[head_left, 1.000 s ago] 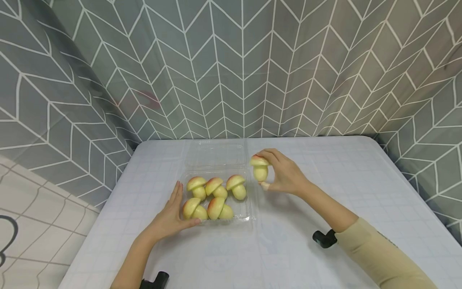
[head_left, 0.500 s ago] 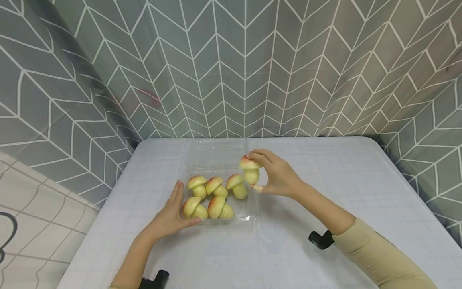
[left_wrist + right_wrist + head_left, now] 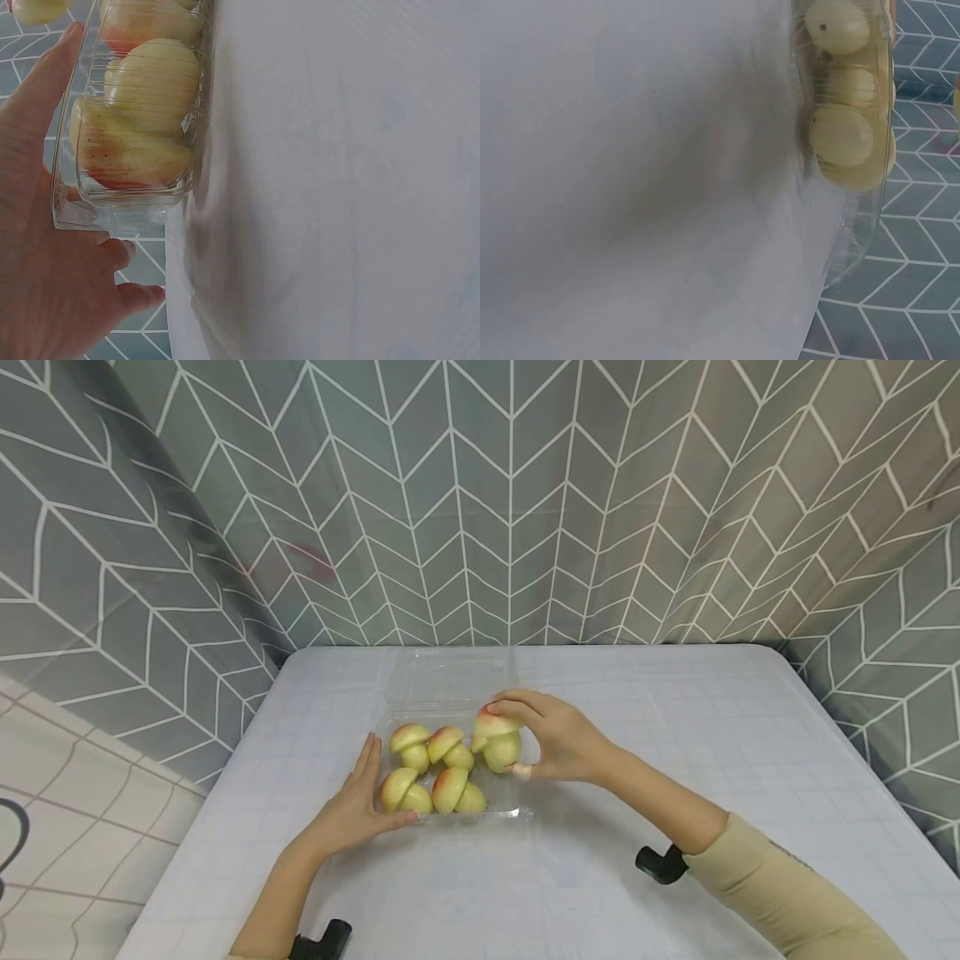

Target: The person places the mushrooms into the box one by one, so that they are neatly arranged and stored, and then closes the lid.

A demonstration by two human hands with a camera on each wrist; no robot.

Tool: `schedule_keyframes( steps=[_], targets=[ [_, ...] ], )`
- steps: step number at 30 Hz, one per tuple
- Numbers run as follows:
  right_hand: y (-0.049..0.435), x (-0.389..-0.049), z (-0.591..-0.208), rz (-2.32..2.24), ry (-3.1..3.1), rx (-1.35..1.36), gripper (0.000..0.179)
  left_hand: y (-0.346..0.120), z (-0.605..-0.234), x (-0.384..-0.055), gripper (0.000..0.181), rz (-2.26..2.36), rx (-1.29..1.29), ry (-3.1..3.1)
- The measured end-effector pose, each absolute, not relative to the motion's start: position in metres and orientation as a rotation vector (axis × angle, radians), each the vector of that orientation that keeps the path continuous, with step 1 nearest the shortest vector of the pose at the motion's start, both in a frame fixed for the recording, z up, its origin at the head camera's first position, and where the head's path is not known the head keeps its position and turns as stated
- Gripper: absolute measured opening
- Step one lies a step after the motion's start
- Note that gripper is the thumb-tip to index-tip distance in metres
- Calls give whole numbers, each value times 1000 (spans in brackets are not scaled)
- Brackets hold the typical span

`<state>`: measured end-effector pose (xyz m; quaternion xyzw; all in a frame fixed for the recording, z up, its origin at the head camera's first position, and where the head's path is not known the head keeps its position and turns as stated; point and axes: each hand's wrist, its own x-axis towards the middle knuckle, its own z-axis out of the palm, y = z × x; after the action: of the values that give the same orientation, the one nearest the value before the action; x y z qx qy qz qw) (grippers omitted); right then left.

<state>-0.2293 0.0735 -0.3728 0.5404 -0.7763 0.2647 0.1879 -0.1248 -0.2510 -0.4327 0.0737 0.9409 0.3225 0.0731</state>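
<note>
My right hand (image 3: 564,739) pinches a mushroom-shaped yellow piece with a reddish cap (image 3: 495,724), thumb below and fingers on the cap. The piece is upright over the back right of a clear plastic box (image 3: 504,795), overlapping another such piece there. Several more mushroom-shaped pieces (image 3: 457,792) lie tilted in the box. Along the box's left side, my left hand (image 3: 347,820) rests with straight fingers, its thumb at the front edge. The left wrist view shows that hand (image 3: 45,247) beside the box wall (image 3: 142,196). My right hand is outside the right wrist view.
The box's clear lid (image 3: 450,681) lies folded back behind it. A white cloth covers the table (image 3: 637,693). Behind hangs a grey curtain (image 3: 480,510) with white zigzag lines. Each wrist carries a black camera mount (image 3: 662,864).
My right hand has moved left and slightly down, bringing the mushroom-shaped piece from beside the box to over its back right part. My left hand has stayed in place.
</note>
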Motion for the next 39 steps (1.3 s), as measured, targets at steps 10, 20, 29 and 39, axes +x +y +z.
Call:
schedule_keyframes(
  steps=[10,20,29,39],
  targets=[
    [65,-223,-381,634,-2226,1627,77,-251,-433,-125,126,970,230,2829],
    [61,-222,-384,543,-2411,1744,80,-251,-432,-126,126,967,238,2843],
    [53,-224,-378,352,-2571,1753,75,-251,-434,-126,126,966,240,2841],
    [42,-223,-371,201,-2687,1786,73,-251,-432,-125,126,961,226,2830]
  ],
)
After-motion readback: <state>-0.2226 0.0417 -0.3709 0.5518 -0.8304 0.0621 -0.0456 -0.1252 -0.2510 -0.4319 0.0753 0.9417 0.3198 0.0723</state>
